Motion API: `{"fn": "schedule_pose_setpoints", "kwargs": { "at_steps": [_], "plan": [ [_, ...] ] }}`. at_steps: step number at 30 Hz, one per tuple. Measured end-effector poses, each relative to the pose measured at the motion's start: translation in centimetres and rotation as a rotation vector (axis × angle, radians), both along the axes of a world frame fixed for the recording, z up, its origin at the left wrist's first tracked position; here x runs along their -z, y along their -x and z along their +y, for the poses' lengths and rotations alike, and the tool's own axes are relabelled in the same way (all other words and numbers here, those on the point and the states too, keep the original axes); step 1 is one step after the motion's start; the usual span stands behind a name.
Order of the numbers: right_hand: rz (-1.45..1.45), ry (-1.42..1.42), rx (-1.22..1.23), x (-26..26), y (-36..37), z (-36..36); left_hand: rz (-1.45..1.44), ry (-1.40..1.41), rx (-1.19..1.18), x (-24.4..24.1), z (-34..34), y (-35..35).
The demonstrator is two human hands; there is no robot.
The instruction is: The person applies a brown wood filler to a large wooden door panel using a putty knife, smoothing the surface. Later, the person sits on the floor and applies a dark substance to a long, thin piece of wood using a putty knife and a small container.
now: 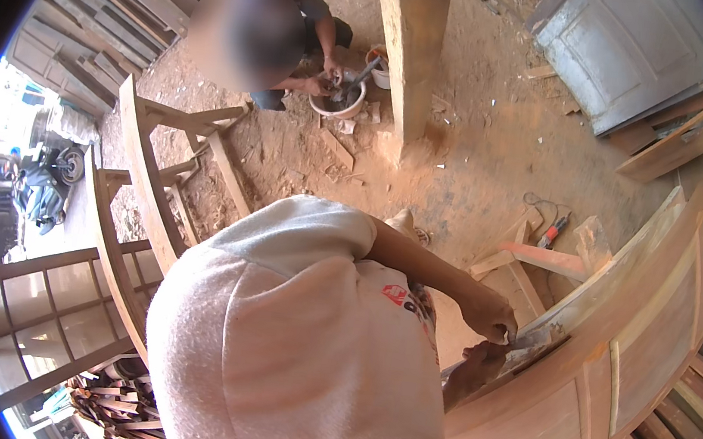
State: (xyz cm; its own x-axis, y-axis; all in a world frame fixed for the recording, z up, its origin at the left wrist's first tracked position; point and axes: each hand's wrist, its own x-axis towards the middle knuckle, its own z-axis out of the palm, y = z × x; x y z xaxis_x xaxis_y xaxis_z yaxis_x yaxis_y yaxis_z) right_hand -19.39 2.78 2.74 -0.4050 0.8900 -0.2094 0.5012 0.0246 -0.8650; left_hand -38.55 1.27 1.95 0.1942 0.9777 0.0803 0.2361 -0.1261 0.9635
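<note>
My left hand [489, 313] reaches along the edge of a pale panelled wooden door [565, 400]. Its fingertips are drawn together at a small pale piece too unclear to name. Just below, my right hand [479, 367] lies at the same edge, its fingers near those of the left. My torso in a light shirt [311, 345] hides most of the right arm. Right beside the hands, the door edge has a whitish smeared patch [539, 338] and a long dark slot [545, 357]. What the right hand holds, if anything, is hidden.
A red power tool [555, 233] lies on the floor by timber supports [545, 260]. A wooden post [411, 64] stands ahead. Beyond, a person [315, 27] crouches with both hands at a basin [341, 111]. Wooden frames [148, 177] stand left; doors [637, 50] lean at upper right.
</note>
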Motion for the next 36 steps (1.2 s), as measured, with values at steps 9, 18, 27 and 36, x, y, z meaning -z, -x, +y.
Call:
{"fn": "schedule_pose_setpoints", "kwargs": {
  "at_steps": [9, 18, 27, 36],
  "plan": [
    [0.071, -0.033, 0.393, -0.5, -4.0, 3.3, 0.122, 0.159, 0.043, -0.2, 0.5, -0.3],
    [0.842, 0.629, 0.531, 4.6, -6.5, 7.2, 0.191, 0.213, 0.002, -0.6, 0.8, 1.2],
    [0.986, 0.361, 0.566, -3.0, -2.2, 4.6, 0.2, 0.202, -0.001, 1.1, 1.6, 1.8],
    [0.92, 0.501, 0.541, -0.4, -2.6, 4.0, 0.161, 0.252, 0.024, 2.8, 2.6, 2.7]
  ]
}}
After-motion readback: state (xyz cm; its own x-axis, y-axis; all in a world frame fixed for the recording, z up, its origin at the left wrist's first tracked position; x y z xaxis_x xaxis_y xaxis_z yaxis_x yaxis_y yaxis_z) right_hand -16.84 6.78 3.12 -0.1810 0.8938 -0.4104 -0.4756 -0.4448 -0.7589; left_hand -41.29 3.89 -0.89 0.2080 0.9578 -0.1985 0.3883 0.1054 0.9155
